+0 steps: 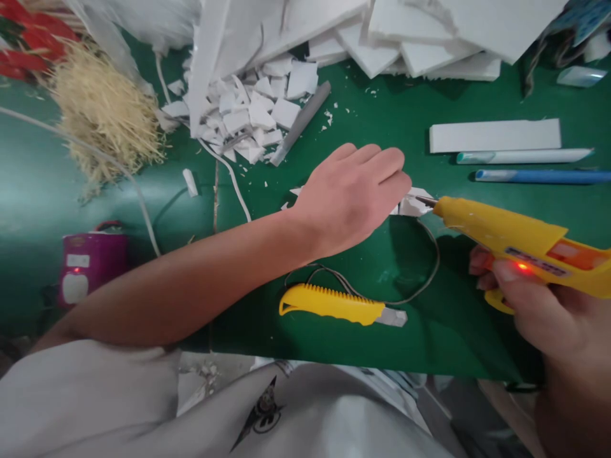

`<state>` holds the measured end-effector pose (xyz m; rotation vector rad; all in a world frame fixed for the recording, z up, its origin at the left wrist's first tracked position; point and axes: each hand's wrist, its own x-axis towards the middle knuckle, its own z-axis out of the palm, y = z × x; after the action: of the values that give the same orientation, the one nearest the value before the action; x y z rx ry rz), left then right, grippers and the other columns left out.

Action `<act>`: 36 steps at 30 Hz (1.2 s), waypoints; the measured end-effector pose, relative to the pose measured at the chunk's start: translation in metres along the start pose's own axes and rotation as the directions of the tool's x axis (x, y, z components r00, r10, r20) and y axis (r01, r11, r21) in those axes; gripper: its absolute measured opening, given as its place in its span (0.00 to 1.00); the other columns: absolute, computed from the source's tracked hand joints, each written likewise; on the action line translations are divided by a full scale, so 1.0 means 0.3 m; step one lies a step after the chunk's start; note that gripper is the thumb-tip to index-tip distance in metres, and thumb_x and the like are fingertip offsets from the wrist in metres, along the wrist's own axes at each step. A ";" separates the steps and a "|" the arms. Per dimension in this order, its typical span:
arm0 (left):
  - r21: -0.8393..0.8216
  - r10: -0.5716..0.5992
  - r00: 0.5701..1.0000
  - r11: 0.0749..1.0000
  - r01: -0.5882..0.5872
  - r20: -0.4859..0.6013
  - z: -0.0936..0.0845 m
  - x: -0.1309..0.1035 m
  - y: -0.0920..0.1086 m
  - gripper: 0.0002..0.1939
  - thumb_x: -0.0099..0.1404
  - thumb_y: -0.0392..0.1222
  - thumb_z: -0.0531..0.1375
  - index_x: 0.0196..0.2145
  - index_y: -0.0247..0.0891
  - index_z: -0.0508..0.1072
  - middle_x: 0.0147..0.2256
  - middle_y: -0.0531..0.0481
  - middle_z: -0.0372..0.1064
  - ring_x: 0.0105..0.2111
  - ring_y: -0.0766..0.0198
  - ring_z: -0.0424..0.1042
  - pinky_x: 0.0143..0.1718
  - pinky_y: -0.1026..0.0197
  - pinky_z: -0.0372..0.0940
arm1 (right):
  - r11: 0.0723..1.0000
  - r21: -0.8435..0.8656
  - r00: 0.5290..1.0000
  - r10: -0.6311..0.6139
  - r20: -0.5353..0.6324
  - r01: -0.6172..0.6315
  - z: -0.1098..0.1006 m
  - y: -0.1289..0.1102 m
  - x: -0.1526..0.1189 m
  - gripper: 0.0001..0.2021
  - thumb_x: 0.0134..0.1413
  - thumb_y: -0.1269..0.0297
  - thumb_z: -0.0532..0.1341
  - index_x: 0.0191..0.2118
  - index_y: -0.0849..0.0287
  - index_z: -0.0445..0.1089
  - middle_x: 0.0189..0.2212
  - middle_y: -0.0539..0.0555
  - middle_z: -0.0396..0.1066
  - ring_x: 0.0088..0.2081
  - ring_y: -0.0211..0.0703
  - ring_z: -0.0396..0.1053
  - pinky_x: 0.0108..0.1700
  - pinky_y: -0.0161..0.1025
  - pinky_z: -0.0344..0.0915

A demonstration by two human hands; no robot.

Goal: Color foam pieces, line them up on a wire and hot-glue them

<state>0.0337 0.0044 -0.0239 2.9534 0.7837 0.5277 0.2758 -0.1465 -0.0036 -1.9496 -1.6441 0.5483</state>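
My right hand (534, 299) is wrapped round the handle of a yellow hot glue gun (506, 232), where a small red light glows. The metal nozzle of the gun touches or nearly touches a jagged piece of white foam (414, 203). My left hand (356, 191) is closed on this foam from the other side, back of the hand up. Its fingertips and most of the foam are hidden beneath it, though white points of foam show near the wrist. Below the left hand lies a yellow utility knife (334, 304) with its blade out, beside a thin dark wire (432, 267).
Broken foam chips (260, 111) are heaped beyond my left hand, with a grey tube (303, 124) against them. Foam sheets (429, 32) are stacked behind. At right lie a foam strip (496, 135) and two pens (539, 177). Straw (107, 108) and a purple power socket (93, 264) are left.
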 end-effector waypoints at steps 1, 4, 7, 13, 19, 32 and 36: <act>-0.016 -0.008 1.000 1.000 0.008 0.004 0.002 0.000 0.001 0.20 0.78 0.35 0.45 0.39 0.41 0.76 0.39 0.49 0.73 0.40 0.60 0.74 0.41 0.52 0.67 | 1.000 0.024 1.000 -0.015 0.001 0.015 0.004 -0.010 0.008 0.23 0.61 0.35 0.61 0.33 0.51 0.75 0.26 0.55 0.76 0.25 0.49 0.76 0.25 0.45 0.74; -0.052 -0.021 1.000 0.998 0.021 0.003 0.008 0.001 0.002 0.21 0.77 0.34 0.44 0.37 0.43 0.76 0.39 0.50 0.72 0.42 0.60 0.74 0.43 0.50 0.69 | 0.998 0.052 0.999 -0.023 -0.026 0.024 0.014 -0.028 0.016 0.23 0.60 0.35 0.62 0.32 0.50 0.75 0.26 0.54 0.76 0.24 0.48 0.75 0.24 0.44 0.73; -0.058 -0.026 1.000 0.998 0.027 0.004 0.010 0.002 0.004 0.22 0.76 0.33 0.44 0.37 0.43 0.77 0.38 0.50 0.72 0.42 0.60 0.75 0.43 0.50 0.69 | 0.995 0.100 0.998 0.030 -0.050 -0.025 0.023 -0.032 0.010 0.20 0.59 0.38 0.64 0.33 0.50 0.75 0.27 0.54 0.76 0.24 0.48 0.74 0.23 0.44 0.73; -0.095 -0.046 0.998 0.994 0.050 0.045 0.001 0.013 0.013 0.23 0.77 0.34 0.44 0.36 0.43 0.77 0.39 0.50 0.73 0.44 0.58 0.76 0.45 0.48 0.70 | 0.981 0.169 0.989 0.116 -0.092 -0.099 0.032 -0.053 0.012 0.22 0.53 0.36 0.67 0.30 0.51 0.75 0.26 0.55 0.76 0.22 0.47 0.72 0.21 0.44 0.71; -0.133 -0.064 0.996 0.989 0.071 0.062 -0.008 0.021 0.021 0.23 0.77 0.36 0.44 0.36 0.43 0.78 0.38 0.50 0.74 0.44 0.57 0.77 0.44 0.46 0.71 | 0.985 0.152 0.992 0.092 -0.087 -0.078 0.025 -0.068 0.024 0.23 0.53 0.36 0.67 0.30 0.52 0.75 0.26 0.54 0.76 0.23 0.46 0.73 0.21 0.42 0.71; -0.129 -0.061 0.998 0.989 0.065 0.031 -0.003 0.022 0.019 0.29 0.81 0.43 0.40 0.35 0.42 0.78 0.37 0.48 0.74 0.44 0.56 0.78 0.44 0.45 0.71 | 0.988 -0.035 0.984 -0.152 -0.094 0.149 0.031 0.005 0.020 0.21 0.63 0.39 0.60 0.33 0.51 0.75 0.26 0.53 0.77 0.26 0.48 0.76 0.27 0.44 0.72; -0.106 -0.047 0.998 0.993 0.050 0.031 0.000 0.021 0.019 0.29 0.81 0.42 0.39 0.35 0.43 0.78 0.37 0.48 0.74 0.44 0.57 0.77 0.44 0.45 0.71 | 0.998 0.053 0.998 -0.039 -0.042 0.041 0.020 -0.048 0.034 0.20 0.59 0.40 0.64 0.29 0.52 0.74 0.23 0.53 0.76 0.20 0.46 0.72 0.21 0.42 0.70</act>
<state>0.0415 0.0025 -0.0213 2.8304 0.7968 0.5065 0.2629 -0.1339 0.0010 -1.8729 -1.6228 0.5282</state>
